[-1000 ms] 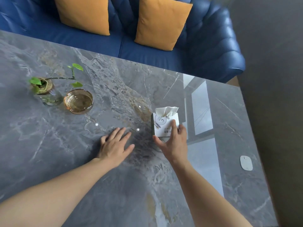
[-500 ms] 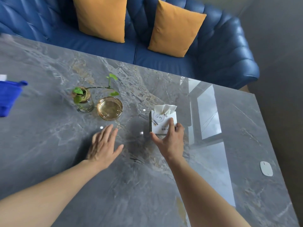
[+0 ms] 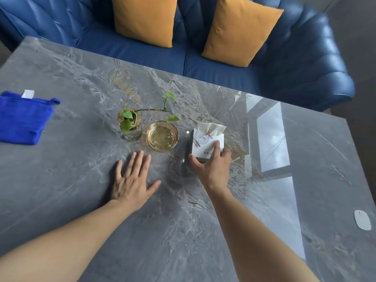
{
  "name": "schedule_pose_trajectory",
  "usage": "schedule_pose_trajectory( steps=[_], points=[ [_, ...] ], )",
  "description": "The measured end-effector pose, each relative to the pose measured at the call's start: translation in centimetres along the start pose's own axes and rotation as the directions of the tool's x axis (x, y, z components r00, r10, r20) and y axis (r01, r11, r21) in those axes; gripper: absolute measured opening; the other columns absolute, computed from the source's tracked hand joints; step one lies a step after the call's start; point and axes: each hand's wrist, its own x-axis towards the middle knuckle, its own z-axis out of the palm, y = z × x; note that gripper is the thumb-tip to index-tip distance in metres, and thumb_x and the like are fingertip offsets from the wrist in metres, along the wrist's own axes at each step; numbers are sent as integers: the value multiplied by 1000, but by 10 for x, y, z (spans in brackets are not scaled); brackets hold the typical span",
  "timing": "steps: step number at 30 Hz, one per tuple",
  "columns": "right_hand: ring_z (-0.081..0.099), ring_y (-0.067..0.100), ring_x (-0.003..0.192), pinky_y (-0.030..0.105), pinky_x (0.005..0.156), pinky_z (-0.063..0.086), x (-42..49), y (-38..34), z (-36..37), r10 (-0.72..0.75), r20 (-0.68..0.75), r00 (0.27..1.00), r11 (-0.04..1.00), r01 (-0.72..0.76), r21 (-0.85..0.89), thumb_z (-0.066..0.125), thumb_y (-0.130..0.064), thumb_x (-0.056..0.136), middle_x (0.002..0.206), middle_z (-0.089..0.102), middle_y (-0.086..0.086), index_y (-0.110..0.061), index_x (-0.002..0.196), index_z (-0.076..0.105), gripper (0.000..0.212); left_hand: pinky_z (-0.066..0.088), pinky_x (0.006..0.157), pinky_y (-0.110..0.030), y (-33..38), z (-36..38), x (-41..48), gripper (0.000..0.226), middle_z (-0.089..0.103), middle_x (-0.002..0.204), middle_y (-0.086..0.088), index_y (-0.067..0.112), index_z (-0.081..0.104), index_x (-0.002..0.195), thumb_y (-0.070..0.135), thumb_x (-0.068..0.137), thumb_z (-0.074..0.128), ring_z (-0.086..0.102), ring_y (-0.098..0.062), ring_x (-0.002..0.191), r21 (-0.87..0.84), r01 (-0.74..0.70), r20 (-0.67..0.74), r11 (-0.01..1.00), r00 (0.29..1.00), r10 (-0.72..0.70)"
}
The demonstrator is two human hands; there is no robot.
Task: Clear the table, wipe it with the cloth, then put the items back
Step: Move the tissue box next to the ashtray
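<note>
Table (image 3: 203, 231) w/ all items grouped mid-top. Cloth (image 3: 22, 119) now in view at far left, folded, untouched. Right hand (image 3: 211, 165) has slid the tissue box (image 3: 203, 145) closer to the ashtray (image 3: 162, 136) and plant jar (image 3: 130, 127), fingers clamped on it. Left hand (image 3: 132, 182) flat, fingers spread, empty. Prob. putting items back.

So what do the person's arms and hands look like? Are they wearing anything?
Both forearms are bare as far as the picture shows, with no sleeves in view. The left hand and right hand have no gloves, and no rings, watch or bracelets can be seen. Fingernails look short and plain.
</note>
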Motion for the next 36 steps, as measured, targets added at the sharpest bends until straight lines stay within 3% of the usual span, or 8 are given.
schedule_pose_trajectory(
  steps=[19,28,36],
  points=[
    [45,34,121,45,88,54,10,-19,24,7,3,1000,1000,-7,-11,73,-72,69,129,41,13,-22,142,37,95,10,121,-60,0,-2,0,89,14,168,-5,19,21,159,72,89,32,7,-23,156,6,-11,-18,1000,1000,11],
    [49,36,116,46,88,54,9,-18,23,3,-3,1000,996,-3,-94,65,-84,63,129,43,14,-23,141,36,103,9,122,-59,0,-2,0,89,13,168,-5,19,19,159,73,90,32,6,-24,156,10,-8,-14,1000,1000,8],
    [38,38,139,54,103,46,-1,-14,14,9,36,999,992,-4,-129,63,-86,69,155,31,19,-22,156,17,118,8,122,-59,1,0,1,89,14,168,-5,19,19,159,73,89,29,7,-24,156,39,-3,-7,999,1000,3]
  ],
)
